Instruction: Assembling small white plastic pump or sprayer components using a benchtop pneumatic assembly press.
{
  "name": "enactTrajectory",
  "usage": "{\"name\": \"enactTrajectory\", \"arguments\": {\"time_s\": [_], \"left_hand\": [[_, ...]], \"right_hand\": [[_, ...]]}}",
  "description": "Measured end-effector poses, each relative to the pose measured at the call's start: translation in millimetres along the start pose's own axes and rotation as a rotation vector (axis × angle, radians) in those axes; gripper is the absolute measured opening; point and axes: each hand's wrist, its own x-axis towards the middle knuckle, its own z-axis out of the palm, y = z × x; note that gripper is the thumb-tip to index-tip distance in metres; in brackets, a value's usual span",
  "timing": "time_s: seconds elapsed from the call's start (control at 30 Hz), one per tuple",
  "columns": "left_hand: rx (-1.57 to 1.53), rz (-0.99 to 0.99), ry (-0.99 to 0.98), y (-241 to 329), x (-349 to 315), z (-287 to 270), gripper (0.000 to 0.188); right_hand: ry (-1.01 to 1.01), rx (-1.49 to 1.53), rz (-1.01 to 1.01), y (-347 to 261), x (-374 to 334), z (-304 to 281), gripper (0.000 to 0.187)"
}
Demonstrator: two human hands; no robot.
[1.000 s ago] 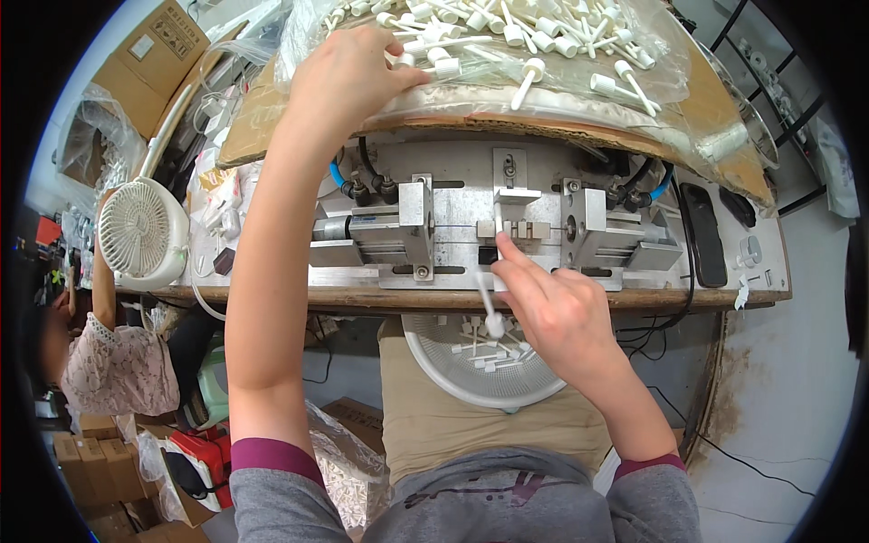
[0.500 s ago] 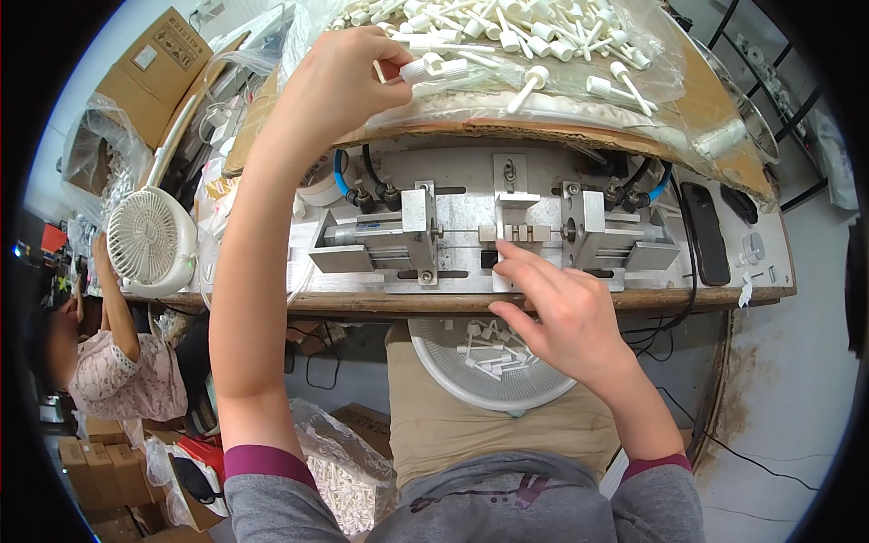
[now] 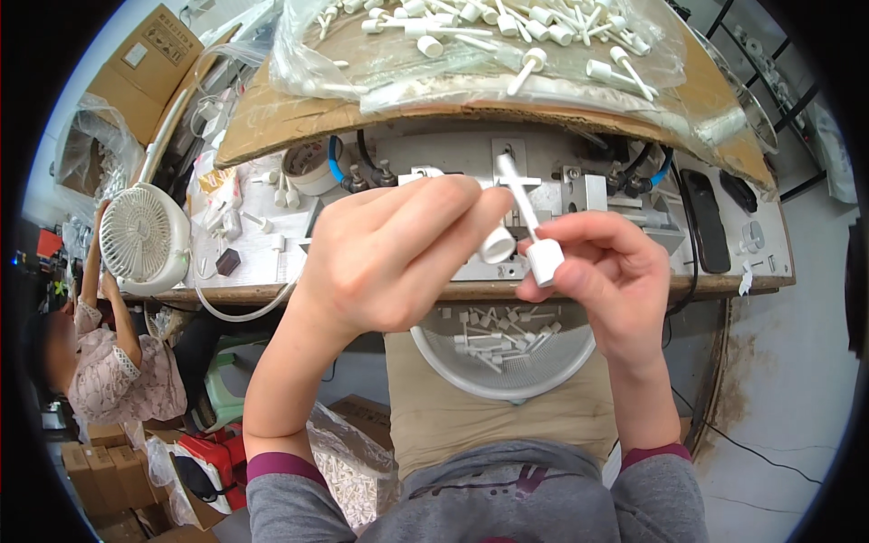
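My right hand point(image 3: 615, 281) pinches a white cap with a thin stem point(image 3: 546, 261) between thumb and fingers; the stem points up and away, slightly blurred. Close beside it, my left hand point(image 3: 389, 258) has its fingers closed on another white cap point(image 3: 497, 244), its round open end showing. Whether that one carries a stem is hidden by the fingers. Both hands are raised above the metal fixture point(image 3: 593, 195) on the bench and cover much of it. Many white stemmed caps point(image 3: 534, 60) lie heaped on plastic film over cardboard at the far side.
A white mesh basket point(image 3: 434, 369) with several stemmed caps sits at my lap, under the bench edge. A white fan point(image 3: 145, 237) and a tape roll point(image 3: 308, 167) are at left, a black phone point(image 3: 706, 222) at right. Another person point(image 3: 127, 362) works at far left.
My left hand has come down from the heap to the bench, carrying a cap. My right hand has lifted off the fixture and now holds a stemmed cap beside it.
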Motion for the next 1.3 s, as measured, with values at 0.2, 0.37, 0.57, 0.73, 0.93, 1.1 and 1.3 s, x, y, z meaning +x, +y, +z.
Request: {"name": "enactTrajectory", "arguments": {"time_s": [0.2,0.37,0.57,0.73,0.93,1.1,1.3], "left_hand": [[0.015,-0.266,0.057,22,-18,-6,0.032],[0.065,-0.347,0.074,43,-24,-3,0.038],[-0.116,-0.437,0.125,63,-38,5,0.050],[-0.138,-0.526,0.128,66,-46,11,0.044],[-0.172,-0.609,0.136,70,-53,23,0.045],[-0.160,-0.615,0.137,68,-54,23,0.045],[-0.172,-0.648,0.041,68,-51,14,0.044]], "right_hand": [[0.072,-0.873,-0.379,23,-22,-14,0.029],[-0.002,-1.154,-0.536,49,-24,-20,0.032],[-0.099,-1.407,-0.583,61,-15,-10,0.025],[-0.154,-1.683,-0.520,52,0,1,0.022],[-0.187,-1.742,-0.489,47,4,2,0.014],[-0.271,-1.727,-0.444,41,8,-2,0.032],[-0.347,-1.430,-0.444,-5,51,-12,0.040]]}}
